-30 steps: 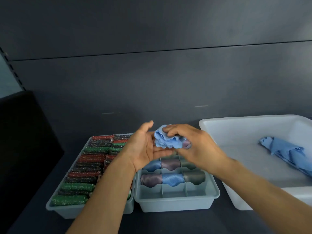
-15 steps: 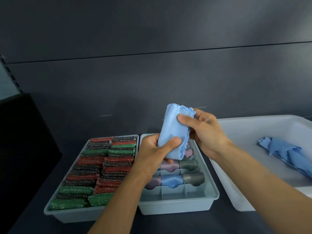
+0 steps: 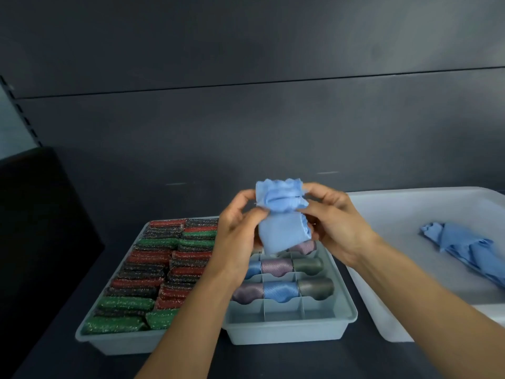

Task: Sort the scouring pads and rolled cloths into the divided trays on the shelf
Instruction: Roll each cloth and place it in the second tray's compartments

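A light blue rolled cloth [image 3: 282,222] stands upright in the air above the divided cloth tray [image 3: 344,305]. My left hand [image 3: 237,231] pinches its left side and my right hand [image 3: 333,222] pinches its top right. The tray below holds several rolled cloths in blue, purple and grey; its front row of compartments has nothing in it. To its left, a second tray [image 3: 90,337] is packed with red, green and dark scouring pads [image 3: 153,269].
A large white bin [image 3: 382,321] stands at the right with a loose blue cloth [image 3: 464,250] lying in it. A dark block [image 3: 41,228] stands at the left. The shelf's dark back wall rises behind the trays.
The blue cloth went from a bundle between both hands to an upright roll. My left hand shifted from its lower part to its left side; my right hand now pinches the ruffled top.
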